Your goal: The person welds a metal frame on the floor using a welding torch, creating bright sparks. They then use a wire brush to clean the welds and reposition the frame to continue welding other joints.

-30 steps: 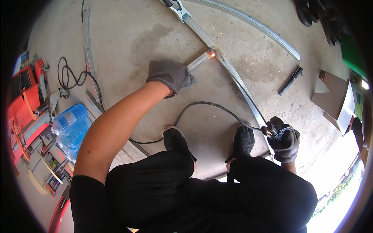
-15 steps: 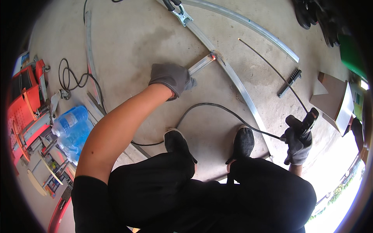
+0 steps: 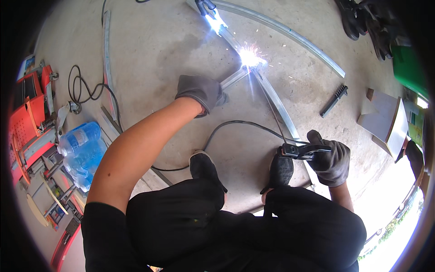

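My left hand (image 3: 199,95), in a grey glove, grips a short steel bar (image 3: 233,80) that meets a long steel bar (image 3: 281,109) at an angle. My gloved right hand (image 3: 328,161) is closed on a black electrode holder (image 3: 297,150) with a thin rod (image 3: 269,104) running up to the junction. A bright arc with flying sparks (image 3: 250,57) hides the joint. A clamp (image 3: 208,9) sits at the long bar's upper part, under strong glare. A black cable (image 3: 235,123) loops between the holder and my feet.
A curved bar (image 3: 290,31) and a wire brush (image 3: 333,100) lie to the right, near a board box (image 3: 381,119), shoes (image 3: 349,18) and a green bin (image 3: 408,68). Bottled water (image 3: 81,143), a red trolley (image 3: 29,106) and another bar (image 3: 107,50) are on the left.
The rod swung off the joint half a second ago and is back on it. My right hand has turned and moved left since then. A bright arc now replaces the small glow.
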`<state>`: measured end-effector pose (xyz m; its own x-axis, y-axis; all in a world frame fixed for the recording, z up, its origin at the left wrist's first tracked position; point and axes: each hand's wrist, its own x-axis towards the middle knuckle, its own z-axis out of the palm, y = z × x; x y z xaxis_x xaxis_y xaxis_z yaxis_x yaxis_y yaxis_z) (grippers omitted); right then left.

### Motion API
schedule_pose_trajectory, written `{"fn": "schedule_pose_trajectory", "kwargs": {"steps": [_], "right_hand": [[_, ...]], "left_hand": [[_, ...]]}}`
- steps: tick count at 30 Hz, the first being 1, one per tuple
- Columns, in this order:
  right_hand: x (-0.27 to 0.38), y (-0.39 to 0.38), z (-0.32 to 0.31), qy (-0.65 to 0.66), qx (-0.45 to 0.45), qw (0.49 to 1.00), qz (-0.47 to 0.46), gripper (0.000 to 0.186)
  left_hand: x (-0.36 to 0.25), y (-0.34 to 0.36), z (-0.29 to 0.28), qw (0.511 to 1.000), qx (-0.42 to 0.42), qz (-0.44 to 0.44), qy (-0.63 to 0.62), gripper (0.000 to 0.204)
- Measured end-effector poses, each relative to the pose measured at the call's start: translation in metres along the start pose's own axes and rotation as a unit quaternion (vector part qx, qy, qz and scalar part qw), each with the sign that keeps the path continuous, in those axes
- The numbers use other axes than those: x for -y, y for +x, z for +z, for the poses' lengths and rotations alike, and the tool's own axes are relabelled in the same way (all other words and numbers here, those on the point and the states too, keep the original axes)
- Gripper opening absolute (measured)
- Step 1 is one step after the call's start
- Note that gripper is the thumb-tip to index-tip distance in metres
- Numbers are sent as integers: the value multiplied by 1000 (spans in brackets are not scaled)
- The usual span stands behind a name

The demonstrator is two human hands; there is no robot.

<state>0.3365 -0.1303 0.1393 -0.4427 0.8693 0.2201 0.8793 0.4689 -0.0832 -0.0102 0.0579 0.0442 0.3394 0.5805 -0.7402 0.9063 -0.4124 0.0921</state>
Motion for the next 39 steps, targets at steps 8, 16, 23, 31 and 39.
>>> {"fn": "schedule_pose_trajectory", "kwargs": {"steps": [8, 16, 23, 31, 39], "right_hand": [[8, -28, -10, -8, 36, 999, 17, 28], [26, -27, -24, 293, 124, 834, 451, 26], [21, -48, -4, 192, 116, 940, 257, 31], [22, -50, -4, 233, 140, 896, 350, 29], [21, -46, -4, 258, 112, 903, 325, 29]], "left_hand": [[-4, -6, -3, 998, -12, -1, 56, 49], [-4, 2, -2, 1000, 13, -8, 19, 55], [-4, 2, 0, 999, 10, -21, 25, 53], [-1, -1, 0, 999, -11, -12, 32, 44], [-3, -2, -2, 1000, -7, 3, 30, 30]]}}
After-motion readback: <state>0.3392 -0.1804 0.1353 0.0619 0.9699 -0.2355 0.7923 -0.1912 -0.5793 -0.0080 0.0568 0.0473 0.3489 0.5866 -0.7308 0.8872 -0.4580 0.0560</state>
